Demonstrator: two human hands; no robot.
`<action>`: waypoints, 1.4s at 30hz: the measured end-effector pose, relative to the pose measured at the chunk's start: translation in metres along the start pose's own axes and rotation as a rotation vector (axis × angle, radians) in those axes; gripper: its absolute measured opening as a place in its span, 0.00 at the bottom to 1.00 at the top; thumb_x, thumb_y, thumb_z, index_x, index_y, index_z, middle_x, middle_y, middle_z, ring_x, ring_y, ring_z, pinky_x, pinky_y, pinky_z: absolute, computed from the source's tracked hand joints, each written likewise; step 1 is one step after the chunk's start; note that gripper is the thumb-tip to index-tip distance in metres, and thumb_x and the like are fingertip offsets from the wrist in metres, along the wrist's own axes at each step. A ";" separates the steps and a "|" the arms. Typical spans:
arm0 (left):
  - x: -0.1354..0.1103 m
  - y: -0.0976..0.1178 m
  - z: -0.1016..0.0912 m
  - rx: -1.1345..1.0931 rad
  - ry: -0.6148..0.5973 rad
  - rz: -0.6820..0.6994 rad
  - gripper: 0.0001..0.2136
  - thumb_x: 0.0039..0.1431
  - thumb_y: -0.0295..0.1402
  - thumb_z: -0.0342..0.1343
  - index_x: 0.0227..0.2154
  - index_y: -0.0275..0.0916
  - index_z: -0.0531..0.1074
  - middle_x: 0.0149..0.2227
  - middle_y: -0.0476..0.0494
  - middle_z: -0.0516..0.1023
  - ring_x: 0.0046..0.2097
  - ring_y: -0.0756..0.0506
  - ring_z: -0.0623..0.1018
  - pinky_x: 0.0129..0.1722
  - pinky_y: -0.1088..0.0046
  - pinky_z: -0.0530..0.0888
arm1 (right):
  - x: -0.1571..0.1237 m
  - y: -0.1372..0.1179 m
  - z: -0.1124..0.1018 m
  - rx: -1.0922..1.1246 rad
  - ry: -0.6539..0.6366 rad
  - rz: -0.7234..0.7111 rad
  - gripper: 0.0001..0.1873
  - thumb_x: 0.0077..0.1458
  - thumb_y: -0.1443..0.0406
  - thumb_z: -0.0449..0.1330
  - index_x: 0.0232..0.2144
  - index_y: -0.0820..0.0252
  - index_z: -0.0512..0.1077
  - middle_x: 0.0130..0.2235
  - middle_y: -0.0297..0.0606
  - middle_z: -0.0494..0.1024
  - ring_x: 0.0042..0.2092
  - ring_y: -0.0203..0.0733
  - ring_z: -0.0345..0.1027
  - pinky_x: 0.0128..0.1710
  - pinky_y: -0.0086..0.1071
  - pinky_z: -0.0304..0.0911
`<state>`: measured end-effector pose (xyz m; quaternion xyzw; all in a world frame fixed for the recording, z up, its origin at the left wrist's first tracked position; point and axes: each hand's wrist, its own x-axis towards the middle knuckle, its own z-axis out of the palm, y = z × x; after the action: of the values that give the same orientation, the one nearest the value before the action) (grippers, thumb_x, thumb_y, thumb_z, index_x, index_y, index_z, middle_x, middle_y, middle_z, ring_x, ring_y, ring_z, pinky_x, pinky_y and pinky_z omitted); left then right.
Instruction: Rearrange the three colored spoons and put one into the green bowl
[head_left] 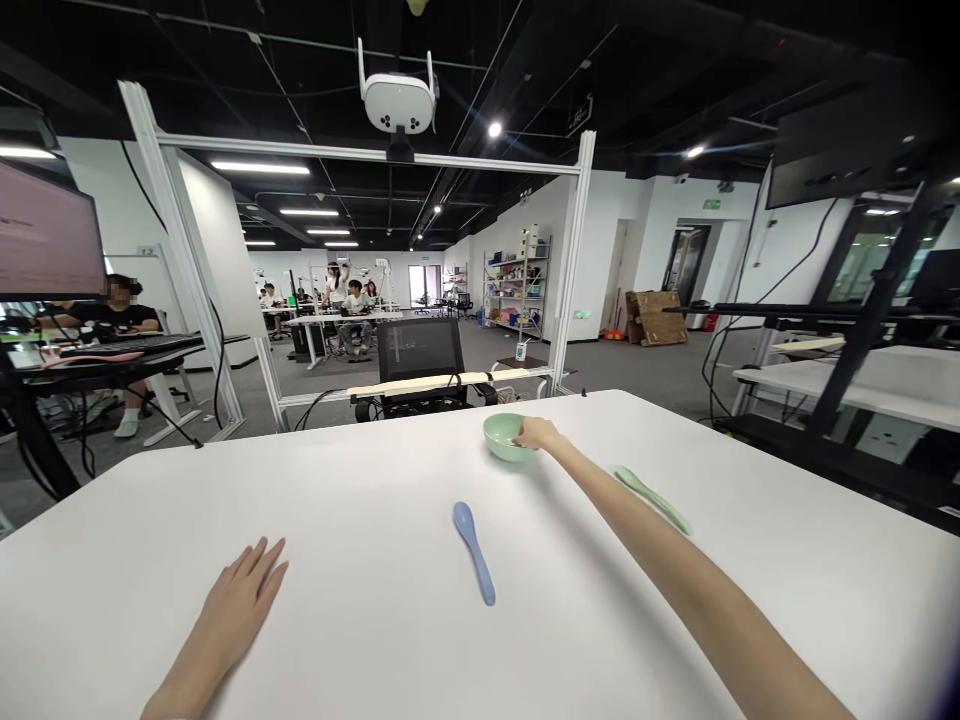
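My right hand [538, 434] reaches to the far side of the white table and grips the right rim of a green bowl [504, 440], with fingertips inside it. The bowl is upright near the table's back edge. A blue spoon [474, 552] lies in the middle of the table, its scoop end pointing away from me. To the right, a green spoon [651, 497] rests beyond my right forearm, which runs close to its handle. My left hand [238, 598] lies palm down on the table at the left, fingers stretched out, holding nothing.
A metal frame [576, 260] with a white antenna device [400, 103] stands behind the white table [337, 520]. Beyond it is a black chair [420, 350]. A monitor [49, 230] is at the left, and several people sit or stand in the background.
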<state>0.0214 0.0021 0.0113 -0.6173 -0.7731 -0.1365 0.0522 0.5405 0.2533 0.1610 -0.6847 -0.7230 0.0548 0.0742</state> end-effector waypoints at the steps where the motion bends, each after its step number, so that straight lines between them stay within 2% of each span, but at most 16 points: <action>1: 0.000 0.001 -0.001 -0.001 -0.004 -0.002 0.35 0.66 0.49 0.37 0.67 0.35 0.70 0.72 0.34 0.68 0.72 0.32 0.67 0.71 0.49 0.65 | 0.001 -0.002 0.001 0.004 -0.004 0.005 0.08 0.55 0.61 0.70 0.36 0.61 0.84 0.30 0.45 0.85 0.43 0.53 0.81 0.46 0.37 0.69; 4: -0.001 0.003 -0.003 -0.017 -0.007 -0.014 0.35 0.66 0.49 0.38 0.67 0.35 0.69 0.72 0.34 0.67 0.73 0.32 0.67 0.71 0.49 0.65 | 0.000 -0.005 -0.003 0.042 0.040 -0.003 0.12 0.59 0.61 0.68 0.41 0.63 0.83 0.38 0.49 0.87 0.47 0.53 0.81 0.49 0.37 0.69; 7: -0.002 0.002 -0.003 -0.027 0.000 -0.012 0.34 0.66 0.49 0.39 0.67 0.36 0.70 0.71 0.34 0.68 0.72 0.32 0.67 0.71 0.48 0.65 | -0.008 0.003 -0.015 0.100 0.145 -0.010 0.17 0.65 0.66 0.61 0.54 0.65 0.79 0.49 0.54 0.85 0.54 0.54 0.79 0.53 0.36 0.68; 9: -0.001 0.001 -0.002 -0.024 0.007 -0.010 0.33 0.67 0.48 0.39 0.67 0.37 0.70 0.71 0.34 0.69 0.72 0.32 0.68 0.71 0.48 0.65 | -0.018 0.022 -0.023 0.136 0.196 0.004 0.23 0.67 0.69 0.56 0.62 0.69 0.72 0.52 0.58 0.84 0.54 0.53 0.79 0.52 0.35 0.68; 11: -0.001 0.000 -0.002 -0.016 0.009 -0.007 0.33 0.67 0.48 0.40 0.66 0.37 0.71 0.71 0.34 0.69 0.72 0.32 0.68 0.71 0.48 0.65 | -0.032 0.053 -0.027 0.175 0.234 0.033 0.26 0.69 0.69 0.52 0.66 0.74 0.66 0.50 0.60 0.84 0.51 0.52 0.80 0.50 0.34 0.69; 13: 0.000 0.000 -0.002 -0.009 0.006 -0.003 0.33 0.67 0.48 0.40 0.67 0.36 0.71 0.71 0.34 0.69 0.72 0.31 0.68 0.71 0.48 0.65 | -0.050 0.094 -0.024 0.243 0.341 0.085 0.25 0.69 0.69 0.51 0.64 0.76 0.67 0.50 0.61 0.84 0.51 0.53 0.80 0.49 0.35 0.69; 15: 0.001 0.000 -0.002 -0.004 -0.001 -0.002 0.33 0.67 0.47 0.40 0.67 0.36 0.70 0.71 0.33 0.69 0.72 0.31 0.68 0.71 0.47 0.65 | -0.070 0.140 -0.014 0.219 0.417 0.190 0.21 0.68 0.69 0.50 0.56 0.76 0.74 0.49 0.64 0.83 0.52 0.57 0.79 0.50 0.38 0.69; 18: 0.001 0.000 -0.003 -0.005 -0.005 -0.005 0.33 0.67 0.48 0.39 0.67 0.35 0.70 0.71 0.31 0.68 0.72 0.30 0.68 0.71 0.47 0.66 | -0.100 0.199 0.007 0.213 0.341 0.377 0.16 0.66 0.62 0.56 0.42 0.70 0.78 0.39 0.61 0.83 0.48 0.65 0.80 0.46 0.43 0.69; 20: 0.001 0.001 -0.003 -0.008 -0.005 -0.008 0.34 0.67 0.48 0.39 0.67 0.35 0.70 0.71 0.32 0.68 0.72 0.30 0.68 0.71 0.47 0.66 | -0.117 0.223 0.021 0.247 0.316 0.457 0.17 0.63 0.56 0.60 0.39 0.68 0.77 0.36 0.61 0.82 0.46 0.67 0.79 0.43 0.44 0.69; 22: 0.001 0.002 -0.004 -0.011 -0.005 -0.009 0.34 0.66 0.48 0.39 0.67 0.34 0.70 0.71 0.32 0.68 0.72 0.31 0.68 0.71 0.47 0.65 | -0.127 0.234 0.033 0.285 0.347 0.488 0.18 0.61 0.53 0.63 0.38 0.65 0.74 0.34 0.60 0.80 0.44 0.67 0.79 0.40 0.44 0.69; 24: 0.000 0.003 -0.004 -0.009 -0.006 -0.010 0.35 0.66 0.48 0.38 0.67 0.34 0.70 0.71 0.32 0.69 0.72 0.31 0.68 0.71 0.48 0.64 | -0.132 0.234 0.042 0.305 0.376 0.470 0.18 0.57 0.51 0.65 0.37 0.60 0.71 0.32 0.55 0.79 0.41 0.65 0.78 0.38 0.44 0.69; 28: -0.001 0.005 -0.006 -0.001 -0.002 -0.019 0.36 0.66 0.49 0.36 0.67 0.34 0.69 0.71 0.33 0.69 0.72 0.31 0.67 0.71 0.49 0.64 | -0.128 0.225 0.051 0.331 0.353 0.381 0.18 0.50 0.52 0.68 0.35 0.54 0.67 0.31 0.43 0.78 0.39 0.57 0.77 0.38 0.41 0.70; 33: -0.001 0.005 -0.007 0.009 0.002 -0.019 0.35 0.66 0.48 0.37 0.67 0.34 0.70 0.71 0.33 0.70 0.72 0.31 0.68 0.70 0.50 0.66 | -0.127 0.209 0.056 0.425 0.433 0.333 0.12 0.49 0.59 0.65 0.31 0.51 0.64 0.31 0.42 0.80 0.37 0.51 0.77 0.36 0.37 0.68; 37: -0.001 0.005 -0.005 0.007 0.018 -0.017 0.34 0.66 0.48 0.38 0.66 0.36 0.71 0.70 0.34 0.71 0.71 0.32 0.69 0.70 0.50 0.67 | -0.142 0.168 0.058 0.520 0.465 0.261 0.12 0.50 0.58 0.63 0.30 0.50 0.62 0.31 0.38 0.79 0.33 0.46 0.73 0.33 0.35 0.65; 42: -0.001 0.004 -0.006 0.009 0.004 -0.013 0.35 0.66 0.48 0.36 0.67 0.34 0.70 0.71 0.32 0.69 0.72 0.30 0.68 0.71 0.48 0.65 | -0.163 0.093 0.064 0.577 0.346 0.106 0.13 0.54 0.56 0.62 0.31 0.50 0.59 0.32 0.37 0.78 0.31 0.43 0.70 0.31 0.33 0.62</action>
<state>0.0254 0.0002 0.0175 -0.6118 -0.7775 -0.1345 0.0557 0.6287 0.0972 0.0761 -0.6712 -0.6178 0.1438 0.3837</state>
